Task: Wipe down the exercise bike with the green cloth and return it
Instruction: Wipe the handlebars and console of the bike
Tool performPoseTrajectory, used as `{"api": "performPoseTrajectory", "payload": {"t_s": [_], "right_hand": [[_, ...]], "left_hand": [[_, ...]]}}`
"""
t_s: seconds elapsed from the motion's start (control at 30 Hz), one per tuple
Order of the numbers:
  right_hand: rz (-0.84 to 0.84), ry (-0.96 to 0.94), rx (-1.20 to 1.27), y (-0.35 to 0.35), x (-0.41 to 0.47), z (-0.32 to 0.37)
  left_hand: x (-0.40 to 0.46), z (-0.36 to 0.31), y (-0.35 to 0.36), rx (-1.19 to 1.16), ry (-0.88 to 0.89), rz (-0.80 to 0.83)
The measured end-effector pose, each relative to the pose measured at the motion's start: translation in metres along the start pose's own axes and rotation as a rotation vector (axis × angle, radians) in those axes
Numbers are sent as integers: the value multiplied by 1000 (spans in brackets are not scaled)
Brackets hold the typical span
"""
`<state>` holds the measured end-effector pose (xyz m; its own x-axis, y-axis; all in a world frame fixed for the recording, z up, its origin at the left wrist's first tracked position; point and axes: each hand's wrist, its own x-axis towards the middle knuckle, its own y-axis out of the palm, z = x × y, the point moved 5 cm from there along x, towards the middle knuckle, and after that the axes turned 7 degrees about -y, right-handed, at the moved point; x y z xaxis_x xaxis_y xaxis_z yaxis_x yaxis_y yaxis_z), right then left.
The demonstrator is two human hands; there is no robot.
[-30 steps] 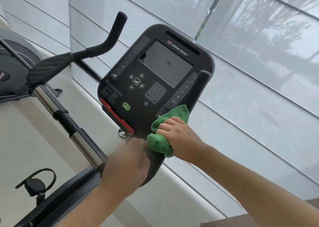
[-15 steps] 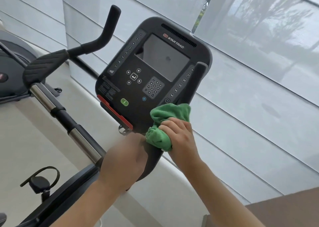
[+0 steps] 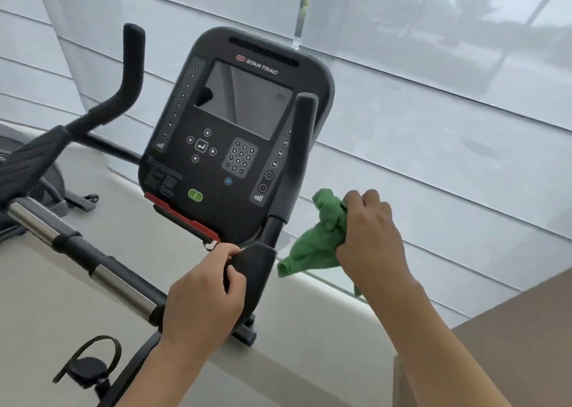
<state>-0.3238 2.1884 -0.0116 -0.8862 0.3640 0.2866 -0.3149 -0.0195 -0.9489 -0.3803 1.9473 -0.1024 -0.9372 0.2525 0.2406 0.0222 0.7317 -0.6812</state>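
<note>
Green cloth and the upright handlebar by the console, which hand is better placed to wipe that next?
Probably the right hand: it already grips the green cloth, just off the upright handlebar. The left hand is busy holding the lower grip.

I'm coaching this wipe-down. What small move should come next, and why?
Probably bring the green cloth left onto the upright right handlebar grip: the right hand holds it bunched, off the bike, while the left hand grips the lower bar.

Right hand (image 3: 368, 236) and green cloth (image 3: 315, 245) now off the handlebar (image 3: 297, 156), rightward.
</note>
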Motion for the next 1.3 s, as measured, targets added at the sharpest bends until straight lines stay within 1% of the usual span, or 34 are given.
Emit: {"api": "performPoseTrajectory", "payload": {"t_s": [0.03, 0.1, 0.13, 0.2, 0.23, 0.27, 0.37, 0.43, 0.5, 0.57, 0.63, 0.7, 0.83, 0.87, 0.9, 0.97, 1.03, 1.2, 1.3], "right_hand": [[-20, 47, -29, -5, 12, 0], [-45, 64, 32, -1, 32, 13], [-34, 42, 122, 7, 38, 27], [48, -39, 326, 32, 35, 60], [78, -81, 390, 42, 27, 72], [63, -109, 442, 49, 18, 78], [-77, -172, 594, 57, -10, 66], [-100, -270, 604, 62, -35, 62], [-58, -322, 676, 67, -56, 65], [-2, -306, 765, 68, -66, 62], [51, -294, 804, 63, -62, 55], [60, -305, 754, 51, -54, 51], [-167, -191, 664, 22, -17, 41], [-182, -183, 641, 19, -8, 45], [-160, -196, 601, 21, 0, 52], [-83, -249, 441, 35, 5, 73], [-94, -271, 304, 46, 0, 88], [-147, -309, 267, 57, -27, 98], [-150, -282, 317, 55, -45, 104]], "left_hand": [[0, 1, 1, 1, -1, 4], [-1, 3, 1, 3, -10, 7], [-1, 4, 0, 5, -12, 3], [-1, 5, -1, 5, -15, -12], [-1, 5, -1, 4, -14, -20], [-1, 5, -1, 1, -10, -28], [0, 6, -1, -24, -9, -44], [-1, 6, -1, -31, 2, -50], [0, 7, -2, -30, 12, -65], [-1, 8, -1, -33, 22, -72], [-1, 10, 0, -54, 16, -87], [-1, 11, -1, -79, 9, -128], [-2, 13, -5, -117, 27, -170], [-3, 15, -6, -125, 30, -168], [-5, 18, -8, -131, 32, -164], [-9, 26, -11, -120, 35, -162], [-14, 34, -16, -93, 55, -153], [-17, 50, -30, -92, 181, -106], [-17, 56, -35, -140, 238, -110]]}}
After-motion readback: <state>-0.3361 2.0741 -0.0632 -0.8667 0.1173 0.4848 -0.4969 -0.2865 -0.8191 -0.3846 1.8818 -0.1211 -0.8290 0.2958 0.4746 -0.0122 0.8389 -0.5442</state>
